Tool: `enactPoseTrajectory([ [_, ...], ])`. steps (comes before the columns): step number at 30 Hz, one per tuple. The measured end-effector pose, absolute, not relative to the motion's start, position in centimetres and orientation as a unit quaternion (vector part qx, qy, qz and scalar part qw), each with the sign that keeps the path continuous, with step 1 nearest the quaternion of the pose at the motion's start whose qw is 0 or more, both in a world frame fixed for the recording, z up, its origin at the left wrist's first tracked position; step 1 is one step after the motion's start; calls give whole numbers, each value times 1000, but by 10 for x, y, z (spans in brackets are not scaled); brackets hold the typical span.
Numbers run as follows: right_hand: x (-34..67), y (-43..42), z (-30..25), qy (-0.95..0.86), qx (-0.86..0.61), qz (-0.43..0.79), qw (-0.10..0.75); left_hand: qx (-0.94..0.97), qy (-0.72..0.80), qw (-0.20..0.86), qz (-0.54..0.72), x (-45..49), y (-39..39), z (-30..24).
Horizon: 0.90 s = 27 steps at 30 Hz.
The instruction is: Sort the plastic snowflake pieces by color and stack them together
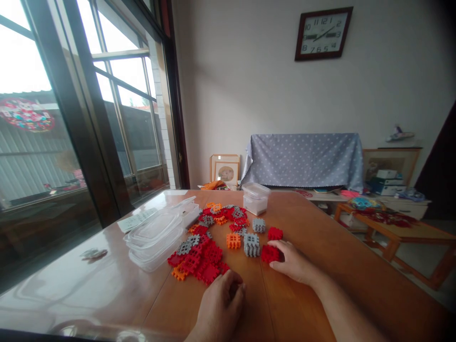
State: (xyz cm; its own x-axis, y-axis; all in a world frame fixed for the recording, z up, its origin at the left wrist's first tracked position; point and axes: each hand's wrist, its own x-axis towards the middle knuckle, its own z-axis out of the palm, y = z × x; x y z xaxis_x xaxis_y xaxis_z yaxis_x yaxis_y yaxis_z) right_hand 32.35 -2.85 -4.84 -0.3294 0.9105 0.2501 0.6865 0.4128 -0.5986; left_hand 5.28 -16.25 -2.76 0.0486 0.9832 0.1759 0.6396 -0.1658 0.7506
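Observation:
My right hand (294, 262) has its thumb and fingers around a small stack of red square interlocking tiles (270, 254) on the table. Another red stack (275, 233) sits just behind it. To their left stand a taller grey stack (251, 245), a smaller grey stack (259, 225) and an orange stack (233, 241). My left hand (221, 301) is closed, its fingers curled beside the near edge of a loose pile of red, grey and orange tiles (204, 261); whatever its fingertips hold, if anything, is hidden. More mixed tiles (228, 214) lie scattered farther back.
Clear plastic boxes (153, 242) stand left of the pile, with a lidded clear tub (255, 199) at the back. A small clear packet (94, 254) lies on the left of the wooden table (356, 266). A low wooden bench (402, 232) stands at the right.

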Motion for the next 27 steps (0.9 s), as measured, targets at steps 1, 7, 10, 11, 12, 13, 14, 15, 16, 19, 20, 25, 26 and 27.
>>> enactPoseTrajectory([
  [1,322,-28,-48,-790,-504,195,289,679,597,248,348,53,-162,-28],
  [7,319,-24,-50,-797,-508,167,279,680,599,247,343,54,-162,-28],
  [10,321,-21,-53,-803,-499,176,274,681,602,242,339,54,-161,-29],
  [11,321,-20,-53,-804,-494,180,278,681,603,240,339,54,-161,-29],
  [12,322,-19,-53,-804,-488,187,284,682,603,239,338,54,-161,-30],
  [13,324,-18,-53,-804,-481,195,291,682,603,238,338,53,-161,-30],
  [14,325,-18,-52,-803,-473,205,299,682,602,238,339,53,-161,-30],
  [15,326,-17,-52,-801,-466,214,308,682,602,238,340,52,-161,-31],
  [16,328,-17,-52,-798,-462,222,315,682,602,237,339,52,-161,-31],
  [19,333,-16,-56,-792,-469,234,312,684,601,236,338,52,-160,-32],
  [20,334,-16,-58,-793,-475,234,302,685,600,236,338,52,-160,-32],
  [25,335,-16,-65,-777,-502,252,285,682,601,243,339,52,-161,-31],
  [26,334,-17,-65,-773,-507,253,286,681,602,245,339,52,-161,-31],
  [27,333,-18,-65,-771,-512,249,285,680,602,246,338,52,-161,-31],
])
